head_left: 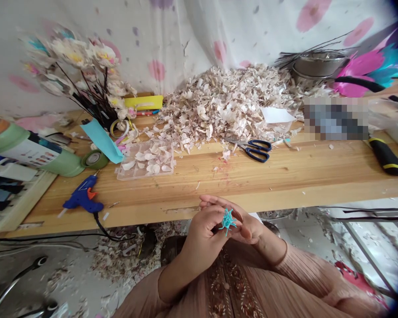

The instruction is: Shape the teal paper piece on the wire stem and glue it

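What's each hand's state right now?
Left hand: closed, pinching a turquoise, star-shaped fringed tuft.
Right hand: fingers extended behind the left; whether holding anything cannot be told.

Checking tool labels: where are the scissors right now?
Head view, right of centre: the scissors lie on the wooden table, against the near edge of the pile of pale flakes, beyond both hands.

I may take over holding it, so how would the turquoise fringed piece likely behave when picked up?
The turquoise fringed piece is probably very light, since it is small beside the left hand. Its thin strands look apt to bend if squeezed. Splayed outward, they would likely hinder rolling.
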`<action>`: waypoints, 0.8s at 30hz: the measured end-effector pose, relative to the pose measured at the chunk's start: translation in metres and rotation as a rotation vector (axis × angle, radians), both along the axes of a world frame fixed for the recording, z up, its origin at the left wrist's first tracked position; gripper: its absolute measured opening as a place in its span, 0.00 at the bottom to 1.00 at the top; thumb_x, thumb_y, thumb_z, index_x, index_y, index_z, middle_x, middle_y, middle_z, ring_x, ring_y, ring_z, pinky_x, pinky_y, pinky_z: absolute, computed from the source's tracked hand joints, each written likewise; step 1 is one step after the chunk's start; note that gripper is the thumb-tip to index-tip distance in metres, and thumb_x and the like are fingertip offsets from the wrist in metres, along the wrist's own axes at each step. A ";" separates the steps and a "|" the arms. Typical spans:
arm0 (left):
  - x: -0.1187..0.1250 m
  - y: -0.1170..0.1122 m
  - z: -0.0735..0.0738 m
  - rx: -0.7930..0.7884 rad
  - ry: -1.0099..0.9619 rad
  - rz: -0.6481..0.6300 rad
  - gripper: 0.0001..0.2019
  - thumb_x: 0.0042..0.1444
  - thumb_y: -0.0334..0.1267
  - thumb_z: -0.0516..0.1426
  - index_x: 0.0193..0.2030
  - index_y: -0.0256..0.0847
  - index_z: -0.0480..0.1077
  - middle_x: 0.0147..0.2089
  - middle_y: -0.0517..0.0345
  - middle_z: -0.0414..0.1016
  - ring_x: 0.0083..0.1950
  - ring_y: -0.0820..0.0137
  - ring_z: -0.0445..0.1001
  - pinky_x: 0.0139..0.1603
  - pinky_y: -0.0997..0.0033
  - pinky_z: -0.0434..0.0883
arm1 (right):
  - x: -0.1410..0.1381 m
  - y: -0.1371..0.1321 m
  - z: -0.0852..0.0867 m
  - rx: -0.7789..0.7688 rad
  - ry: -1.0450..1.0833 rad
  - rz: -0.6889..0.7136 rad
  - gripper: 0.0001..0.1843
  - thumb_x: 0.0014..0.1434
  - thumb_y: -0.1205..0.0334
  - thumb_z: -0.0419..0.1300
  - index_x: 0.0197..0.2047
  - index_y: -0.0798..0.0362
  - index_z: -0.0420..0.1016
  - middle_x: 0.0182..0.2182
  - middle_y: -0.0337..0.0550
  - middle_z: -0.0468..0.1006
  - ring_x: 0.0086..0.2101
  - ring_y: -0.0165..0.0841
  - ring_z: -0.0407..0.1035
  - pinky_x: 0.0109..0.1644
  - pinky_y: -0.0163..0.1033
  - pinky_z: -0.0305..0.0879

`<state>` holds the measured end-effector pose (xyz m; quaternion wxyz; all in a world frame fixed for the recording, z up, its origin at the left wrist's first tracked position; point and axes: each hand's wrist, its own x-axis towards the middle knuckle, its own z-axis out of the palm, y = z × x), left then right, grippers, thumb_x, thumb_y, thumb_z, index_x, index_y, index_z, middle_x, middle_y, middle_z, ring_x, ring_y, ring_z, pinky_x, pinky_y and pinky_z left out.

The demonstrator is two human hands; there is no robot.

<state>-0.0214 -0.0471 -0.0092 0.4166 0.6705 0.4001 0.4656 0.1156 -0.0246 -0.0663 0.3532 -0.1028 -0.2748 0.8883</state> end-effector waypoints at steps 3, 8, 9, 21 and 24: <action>-0.001 0.000 -0.001 0.036 0.029 -0.022 0.06 0.60 0.35 0.59 0.33 0.41 0.75 0.33 0.58 0.78 0.36 0.70 0.75 0.40 0.71 0.70 | 0.000 0.000 -0.002 0.012 0.021 -0.008 0.53 0.31 0.48 0.79 0.61 0.48 0.69 0.59 0.47 0.69 0.58 0.39 0.63 0.64 0.41 0.53; 0.001 0.000 -0.001 0.004 0.039 -0.051 0.08 0.62 0.35 0.57 0.31 0.40 0.73 0.31 0.58 0.76 0.37 0.69 0.74 0.42 0.70 0.69 | -0.001 -0.001 -0.001 0.029 0.022 -0.016 0.53 0.32 0.48 0.78 0.62 0.48 0.68 0.58 0.48 0.70 0.57 0.40 0.64 0.65 0.43 0.52; 0.001 0.000 -0.001 -0.018 0.033 -0.046 0.09 0.62 0.37 0.57 0.30 0.40 0.72 0.31 0.58 0.76 0.37 0.69 0.74 0.42 0.69 0.69 | -0.001 -0.001 0.000 0.032 0.020 -0.011 0.53 0.33 0.48 0.78 0.62 0.48 0.68 0.58 0.48 0.70 0.57 0.40 0.64 0.65 0.43 0.52; -0.024 0.009 -0.019 -0.402 -0.468 0.343 0.12 0.54 0.46 0.63 0.36 0.38 0.73 0.24 0.65 0.66 0.19 0.82 0.52 0.19 0.80 0.53 | 0.005 0.000 0.007 0.019 0.138 -0.056 0.60 0.38 0.22 0.61 0.64 0.55 0.64 0.67 0.54 0.57 0.66 0.45 0.48 0.66 0.47 0.49; -0.022 0.007 -0.019 -0.371 -0.355 0.328 0.12 0.57 0.47 0.61 0.36 0.39 0.74 0.30 0.59 0.74 0.22 0.80 0.59 0.22 0.78 0.59 | 0.004 0.000 0.010 0.045 0.143 -0.039 0.62 0.35 0.20 0.59 0.65 0.53 0.64 0.67 0.53 0.57 0.67 0.46 0.45 0.69 0.50 0.43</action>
